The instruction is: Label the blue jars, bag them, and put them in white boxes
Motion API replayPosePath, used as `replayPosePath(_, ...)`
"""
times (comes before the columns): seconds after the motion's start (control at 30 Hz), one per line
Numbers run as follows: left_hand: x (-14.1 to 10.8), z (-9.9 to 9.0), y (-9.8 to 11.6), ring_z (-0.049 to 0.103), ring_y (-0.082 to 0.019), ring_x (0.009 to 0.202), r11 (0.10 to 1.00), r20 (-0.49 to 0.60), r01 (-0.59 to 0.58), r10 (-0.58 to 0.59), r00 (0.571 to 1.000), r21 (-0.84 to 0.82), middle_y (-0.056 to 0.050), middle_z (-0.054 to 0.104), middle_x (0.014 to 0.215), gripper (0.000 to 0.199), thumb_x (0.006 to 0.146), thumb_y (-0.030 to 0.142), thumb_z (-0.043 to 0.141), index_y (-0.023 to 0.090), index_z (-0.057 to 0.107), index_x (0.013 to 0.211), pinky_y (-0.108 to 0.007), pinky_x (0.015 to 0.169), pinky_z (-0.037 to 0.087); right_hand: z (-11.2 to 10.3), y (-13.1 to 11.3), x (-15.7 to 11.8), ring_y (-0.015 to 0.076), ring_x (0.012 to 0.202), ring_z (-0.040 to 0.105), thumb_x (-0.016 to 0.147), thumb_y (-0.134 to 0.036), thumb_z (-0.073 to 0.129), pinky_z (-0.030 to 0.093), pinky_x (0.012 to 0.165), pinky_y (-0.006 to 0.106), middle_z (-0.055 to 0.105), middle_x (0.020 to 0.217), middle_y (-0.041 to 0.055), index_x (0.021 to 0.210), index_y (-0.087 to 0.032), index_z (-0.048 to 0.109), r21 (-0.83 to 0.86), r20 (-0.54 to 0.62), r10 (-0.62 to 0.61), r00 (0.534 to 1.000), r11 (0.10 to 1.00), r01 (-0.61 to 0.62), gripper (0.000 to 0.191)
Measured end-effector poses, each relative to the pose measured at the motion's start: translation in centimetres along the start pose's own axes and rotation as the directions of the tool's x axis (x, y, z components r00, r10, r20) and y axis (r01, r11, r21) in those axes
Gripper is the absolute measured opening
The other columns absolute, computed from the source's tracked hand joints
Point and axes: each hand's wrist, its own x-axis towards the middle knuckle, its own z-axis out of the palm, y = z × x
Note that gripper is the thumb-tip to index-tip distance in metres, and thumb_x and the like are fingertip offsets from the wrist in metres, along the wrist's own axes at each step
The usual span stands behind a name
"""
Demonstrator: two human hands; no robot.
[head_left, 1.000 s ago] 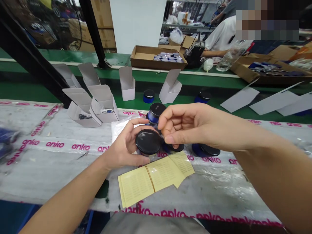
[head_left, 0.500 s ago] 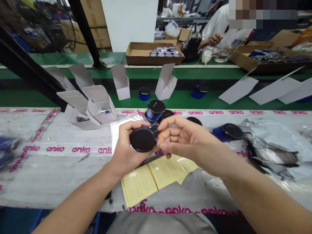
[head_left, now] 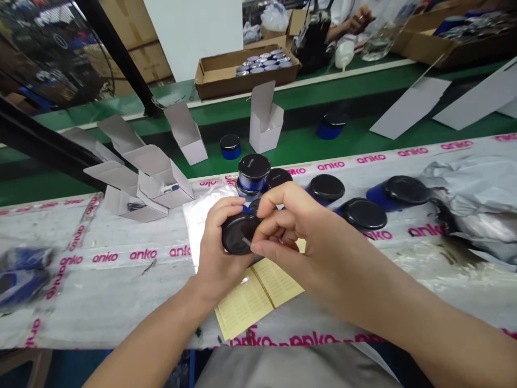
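Note:
My left hand point(head_left: 220, 250) is wrapped round a small round canister, its flat black end point(head_left: 238, 235) tilted up toward me. My right hand point(head_left: 288, 231) pinches a small translucent sticker point(head_left: 247, 242) between thumb and forefinger, and the strip lies against the black face. Beneath both hands is a yellow sheet of labels point(head_left: 246, 304), partly covered by them. Just beyond, a blue canister with a black top point(head_left: 253, 167) is stacked on another, with more canisters beside it; one black-topped canister point(head_left: 361, 214) stands right of my right hand.
Open white boxes point(head_left: 266, 126) stand along the green ledge and at left. Behind are a cardboard tray point(head_left: 202, 83) of round parts and a co-worker's hand point(head_left: 359, 20). Wrapped blue items point(head_left: 24, 275) lie at far left, grey plastic bags point(head_left: 476, 188) at right.
My right hand has moved its pinched fingertips onto the black face, where a small translucent strip now shows. The left hand still holds the canister. The view has tilted and shifted.

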Motion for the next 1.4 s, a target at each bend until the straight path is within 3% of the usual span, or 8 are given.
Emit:
replayPosePath(0.2, -0.4, 0.4, 0.0, 0.060, -0.025, 0.121, 0.993, -0.074, -0.044, 0.052, 0.996, 0.111, -0.009, 0.061, 0.126, 0.055, 0.083, 0.030, 0.081, 0.028, 0.052, 0.130, -0.049, 0.103, 0.052, 0.6, -0.2, 0.1, 0.0138, 0.053, 0.054, 0.083, -0.009, 0.057, 0.036, 0.049, 0.024, 0.062, 0.060, -0.0086, 0.092, -0.028, 0.040, -0.016, -0.064, 0.005, 0.998, 1.000, -0.006, 0.027)
replayPosePath(0.7, -0.9, 0.4, -0.2, 0.058, -0.027, 0.124, 0.954, -0.090, -0.094, 0.124, 0.988, 0.286, -0.009, 0.059, 0.131, 0.058, 0.085, 0.028, 0.077, 0.030, 0.050, 0.136, -0.052, 0.107, 0.047, 1.9, -0.5, -0.1, 0.0138, 0.051, 0.061, 0.081, -0.005, 0.053, 0.036, 0.043, 0.021, 0.062, 0.069, -0.0054, 0.092, -0.028, 0.037, -0.090, -0.148, 0.032, 0.989, 0.995, -0.046, 0.030)
replayPosePath(1.2, -0.7, 0.0, -0.4, 0.058, -0.026, 0.124, 0.959, -0.101, -0.135, 0.165, 0.981, 0.251, -0.009, 0.060, 0.129, 0.052, 0.090, 0.035, 0.073, 0.029, 0.050, 0.136, -0.051, 0.109, 0.047, 2.8, -1.3, -0.9, 0.0199, 0.060, 0.064, 0.081, -0.009, 0.055, 0.040, 0.050, 0.029, 0.065, 0.074, -0.0006, 0.092, -0.027, 0.037, -0.204, -0.172, 0.095, 0.981, 0.970, -0.130, 0.028)
replayPosePath(1.4, -0.8, 0.0, -0.3, 0.058, -0.027, 0.122, 0.957, -0.097, -0.140, 0.169, 0.981, 0.254, -0.009, 0.060, 0.129, 0.054, 0.087, 0.030, 0.075, 0.030, 0.051, 0.135, -0.051, 0.107, 0.049, 2.9, -0.9, -1.1, 0.0179, 0.058, 0.058, 0.080, -0.006, 0.054, 0.036, 0.049, 0.028, 0.061, 0.073, -0.0013, 0.096, -0.027, 0.040, -0.284, -0.203, 0.016, 0.979, 0.956, -0.075, 0.030)
